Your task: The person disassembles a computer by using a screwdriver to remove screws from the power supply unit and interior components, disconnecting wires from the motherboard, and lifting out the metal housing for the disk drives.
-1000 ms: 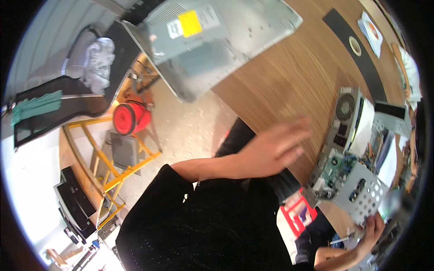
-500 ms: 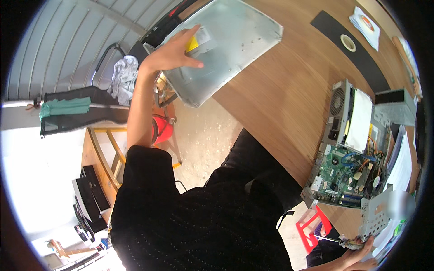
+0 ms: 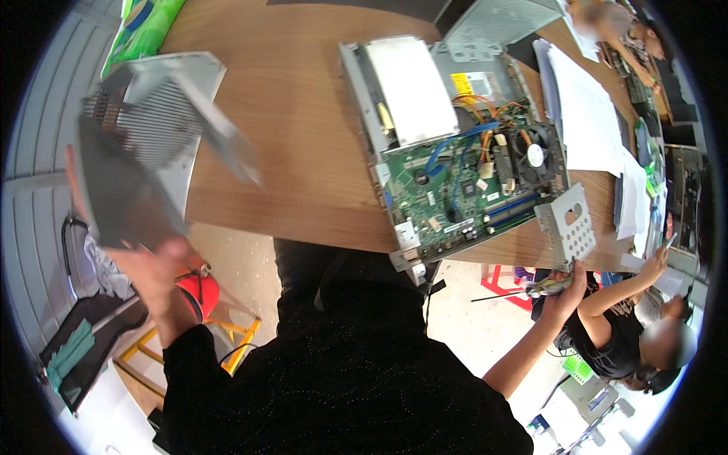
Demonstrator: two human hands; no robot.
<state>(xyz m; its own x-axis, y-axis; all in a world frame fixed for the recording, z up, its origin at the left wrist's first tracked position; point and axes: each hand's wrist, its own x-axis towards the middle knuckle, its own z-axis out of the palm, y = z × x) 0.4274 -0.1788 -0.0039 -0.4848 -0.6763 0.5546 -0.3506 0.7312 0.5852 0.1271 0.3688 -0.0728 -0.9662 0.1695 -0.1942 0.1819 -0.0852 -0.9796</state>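
Note:
On the left, my left hand (image 3: 148,269) is closed on a grey bent metal piece (image 3: 125,189), thumb on its near side and fingertips at its left edge. Motion smears this piece. Behind it a slotted metal panel (image 3: 201,72) lies at the table's left edge. At the right, my right hand (image 3: 567,294) grips a screwdriver (image 3: 550,285), its shaft pointing left, together with a perforated metal bracket (image 3: 570,227) held upright. Beside the bracket sits an opened computer case (image 3: 447,205) with a green circuit board, fan, coloured wires and a white-topped drive.
The wooden table (image 3: 288,136) spreads before me. White papers (image 3: 584,114) lie right of the case, and another metal housing (image 3: 500,23) stands behind it. A green package (image 3: 144,34) is at the far left. Co-workers (image 3: 607,334) sit at the right; a red stool (image 3: 500,284) is below.
My view has swung right. My left hand, earlier spread on a flat metal panel, now grips the bent metal piece. My right hand still holds the screwdriver and bracket.

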